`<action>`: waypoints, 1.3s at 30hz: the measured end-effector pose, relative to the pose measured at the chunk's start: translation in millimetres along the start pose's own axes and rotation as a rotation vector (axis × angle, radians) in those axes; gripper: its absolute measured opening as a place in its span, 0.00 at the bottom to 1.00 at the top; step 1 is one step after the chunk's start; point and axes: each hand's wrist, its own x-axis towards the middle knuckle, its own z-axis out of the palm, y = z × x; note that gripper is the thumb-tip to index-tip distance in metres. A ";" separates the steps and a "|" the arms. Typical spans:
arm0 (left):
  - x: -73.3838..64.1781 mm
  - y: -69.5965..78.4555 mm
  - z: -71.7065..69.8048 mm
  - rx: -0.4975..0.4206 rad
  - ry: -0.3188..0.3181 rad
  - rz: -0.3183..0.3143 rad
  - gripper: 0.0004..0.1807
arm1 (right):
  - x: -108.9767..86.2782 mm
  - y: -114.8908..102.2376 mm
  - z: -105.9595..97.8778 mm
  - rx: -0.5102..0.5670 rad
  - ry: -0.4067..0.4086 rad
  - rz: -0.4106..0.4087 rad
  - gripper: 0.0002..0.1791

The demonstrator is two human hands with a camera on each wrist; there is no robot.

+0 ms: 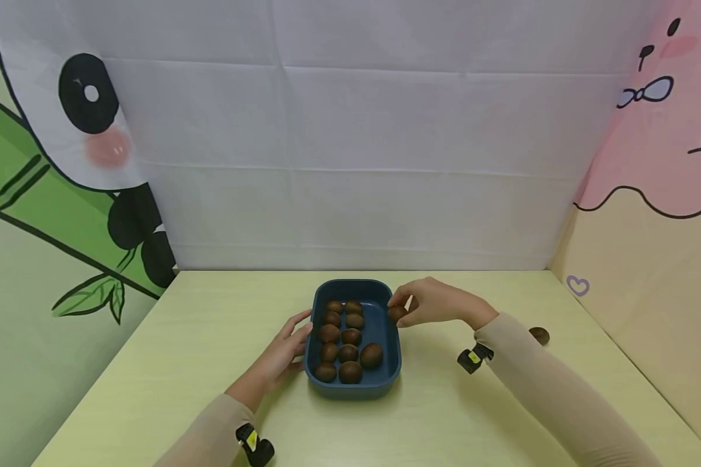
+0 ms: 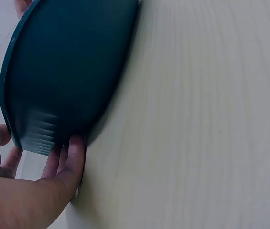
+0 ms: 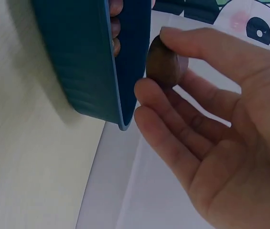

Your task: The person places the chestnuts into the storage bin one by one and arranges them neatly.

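Observation:
In the head view a blue plastic bin (image 1: 352,391) stands on the table between the two hands, with several brown chestnuts (image 1: 351,337) in it. Most lie in two columns along its left side; one larger chestnut (image 1: 371,355) lies to their right. My right hand (image 1: 435,303) pinches a chestnut (image 3: 163,64) between thumb and fingers, over the bin's right rim. My left hand (image 1: 277,357) rests against the bin's left outer wall, its fingertips (image 2: 77,145) touching the side low down in the left wrist view.
Another chestnut (image 1: 539,335) lies on the table (image 1: 455,415) to the right, partly behind the right sleeve (image 1: 552,383). A white sheet (image 1: 362,162) hangs behind the table's far edge. Painted walls (image 1: 648,259) stand at both sides.

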 end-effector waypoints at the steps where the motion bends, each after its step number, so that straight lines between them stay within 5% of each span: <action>1: 0.0 -0.1 -0.2 0.000 0.002 0.000 0.31 | 4.7 -0.7 1.1 0.006 -0.023 -0.017 0.19; 7: 0.1 -0.3 -1.1 0.006 0.003 0.000 0.31 | 32.6 -1.4 13.7 -0.036 -0.099 -0.059 0.19; 15: 0.9 -0.7 -0.3 -0.003 -0.002 0.000 0.31 | 56.5 4.4 39.1 -0.246 -0.109 -0.055 0.16; 25: 0.6 -1.6 -0.5 0.001 0.000 0.001 0.32 | 60.6 7.4 51.2 -0.377 -0.093 -0.033 0.14; 39: 0.9 -2.3 -1.6 0.002 -0.009 0.004 0.33 | 59.5 3.9 53.1 -0.364 -0.072 -0.041 0.14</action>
